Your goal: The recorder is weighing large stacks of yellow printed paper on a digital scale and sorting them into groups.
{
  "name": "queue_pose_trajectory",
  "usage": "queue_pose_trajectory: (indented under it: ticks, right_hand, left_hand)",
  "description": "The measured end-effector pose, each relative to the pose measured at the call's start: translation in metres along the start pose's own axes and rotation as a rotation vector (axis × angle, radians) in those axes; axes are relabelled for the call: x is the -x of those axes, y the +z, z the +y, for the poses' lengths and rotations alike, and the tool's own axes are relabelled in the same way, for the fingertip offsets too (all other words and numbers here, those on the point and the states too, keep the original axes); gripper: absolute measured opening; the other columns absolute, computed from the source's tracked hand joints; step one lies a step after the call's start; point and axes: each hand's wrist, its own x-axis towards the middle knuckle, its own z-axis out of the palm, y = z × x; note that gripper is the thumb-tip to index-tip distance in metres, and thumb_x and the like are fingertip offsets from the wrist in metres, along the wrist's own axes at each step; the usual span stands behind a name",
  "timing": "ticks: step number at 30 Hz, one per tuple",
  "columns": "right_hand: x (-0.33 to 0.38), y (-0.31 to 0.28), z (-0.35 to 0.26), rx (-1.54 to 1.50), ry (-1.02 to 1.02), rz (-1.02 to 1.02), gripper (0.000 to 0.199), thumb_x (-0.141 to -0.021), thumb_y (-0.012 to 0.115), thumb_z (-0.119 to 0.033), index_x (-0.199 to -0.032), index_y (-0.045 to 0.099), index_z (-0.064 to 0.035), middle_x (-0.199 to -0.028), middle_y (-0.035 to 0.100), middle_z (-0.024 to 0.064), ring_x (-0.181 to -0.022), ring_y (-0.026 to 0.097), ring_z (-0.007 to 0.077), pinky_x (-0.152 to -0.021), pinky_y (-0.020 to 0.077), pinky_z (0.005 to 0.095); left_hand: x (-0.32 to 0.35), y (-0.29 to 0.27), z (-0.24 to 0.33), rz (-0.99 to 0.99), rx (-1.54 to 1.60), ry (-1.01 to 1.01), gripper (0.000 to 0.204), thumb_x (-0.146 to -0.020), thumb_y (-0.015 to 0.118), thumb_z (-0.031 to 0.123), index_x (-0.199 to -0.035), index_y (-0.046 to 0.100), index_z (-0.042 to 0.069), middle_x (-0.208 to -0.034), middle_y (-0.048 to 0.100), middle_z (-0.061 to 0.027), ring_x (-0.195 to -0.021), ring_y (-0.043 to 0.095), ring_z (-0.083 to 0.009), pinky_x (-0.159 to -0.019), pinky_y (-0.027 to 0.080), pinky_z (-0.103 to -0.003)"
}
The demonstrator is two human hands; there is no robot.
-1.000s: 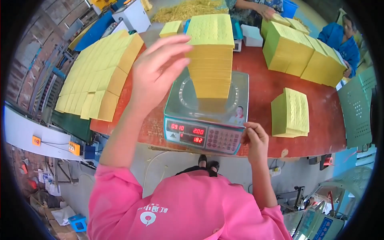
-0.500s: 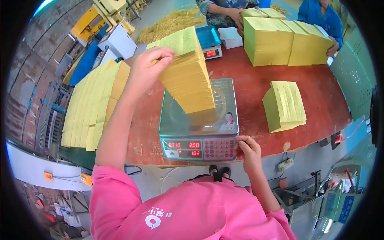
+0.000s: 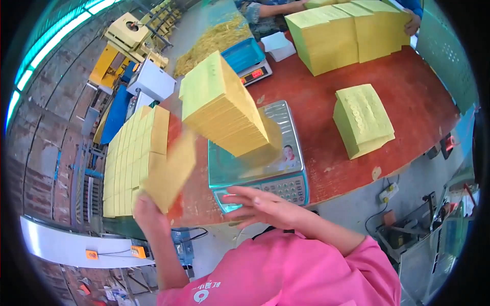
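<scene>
My left hand (image 3: 152, 217) is closed on a thin sheaf of yellow paper (image 3: 173, 176), blurred by motion, beside the table's left front edge. A tall stack of yellow paper (image 3: 219, 112) stands on the plate of a digital scale (image 3: 227, 166). My right hand (image 3: 268, 206) is open above the scale's front panel, fingers spread toward the left and holding nothing. It hides most of the lit display, while part of the keypad (image 3: 290, 191) shows behind it.
A smaller yellow paper stack (image 3: 363, 120) sits on the red table (image 3: 316, 104) at right. Bundled yellow stacks (image 3: 130, 163) stand at left. A second scale with a blue tray (image 3: 240, 55) is farther back. Across the table, other people's hands (image 3: 412, 23) touch a long paper block (image 3: 342, 38).
My left hand has left the top of the stack and come down to the left, now carrying a sheaf. My right hand has moved left from the keypad's edge, fingers spreading. The view has turned.
</scene>
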Motion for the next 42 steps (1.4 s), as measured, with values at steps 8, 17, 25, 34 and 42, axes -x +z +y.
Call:
queue_pose_trajectory:
  ticks: [8, 17, 25, 34, 42]
  right_hand:
    - [-0.084, 0.007, 0.066, -0.043, 0.324, 0.126, 0.049, -0.094, 0.052, -0.008, -0.141, 0.040, -0.0031, -0.131, 0.055, 0.0128, -0.119, 0.056, 0.0245, -0.099, 0.0472, 0.0397]
    - [-0.162, 0.010, 0.159, 0.197, 0.399, 0.301, 0.046, -0.093, 0.050, -0.003, -0.138, 0.041, 0.0005, -0.128, 0.055, 0.0128, -0.116, 0.056, 0.0236, -0.097, 0.0477, 0.0382]
    - [-0.169, 0.020, 0.151, 0.883, 0.176, 0.355, 0.046, -0.098, 0.049, -0.006, -0.143, 0.038, 0.0019, -0.134, 0.054, 0.0162, -0.112, 0.060, 0.0195, -0.092, 0.0498, 0.0310]
    - [-0.103, 0.048, 0.065, 0.962, -0.413, 0.841, 0.021, -0.094, 0.042, 0.006, -0.105, 0.061, 0.0022, -0.089, 0.065, 0.0110, -0.079, 0.065, 0.0172, -0.073, 0.0540, 0.0304]
    - [-0.038, 0.036, 0.035, 0.900, -0.673, 0.850, 0.019, -0.093, 0.046, 0.008, -0.099, 0.063, 0.0031, -0.081, 0.064, 0.0082, -0.073, 0.062, 0.0148, -0.070, 0.0514, 0.0272]
  left_hand:
    - [0.069, -0.018, -0.058, -0.640, -0.578, 0.743, 0.015, -0.078, 0.068, 0.005, -0.092, 0.063, 0.003, -0.104, 0.067, -0.0113, -0.106, 0.063, -0.0321, -0.093, 0.047, -0.044]
    - [0.041, -0.098, -0.185, -0.129, 0.711, -0.777, 0.033, -0.094, 0.056, 0.016, -0.121, 0.059, -0.003, -0.110, 0.066, -0.0083, -0.101, 0.063, -0.0154, -0.088, 0.048, -0.031]
    - [-0.035, -0.117, -0.309, -0.140, 0.013, -0.573, 0.035, -0.089, 0.061, 0.010, -0.122, 0.058, -0.002, -0.096, 0.067, -0.0097, -0.086, 0.063, -0.0157, -0.080, 0.048, -0.028]
    - [-0.101, -0.047, -0.211, -0.328, -0.089, 0.051, 0.043, -0.089, 0.064, 0.010, -0.129, 0.053, -0.003, -0.131, 0.054, -0.0173, -0.124, 0.052, -0.0290, -0.103, 0.042, -0.038]
    - [-0.150, 0.088, -0.026, -0.654, 0.313, 0.006, 0.050, -0.098, 0.056, 0.027, -0.138, 0.047, -0.002, -0.141, 0.047, -0.0165, -0.135, 0.041, -0.0240, -0.111, 0.032, -0.035]
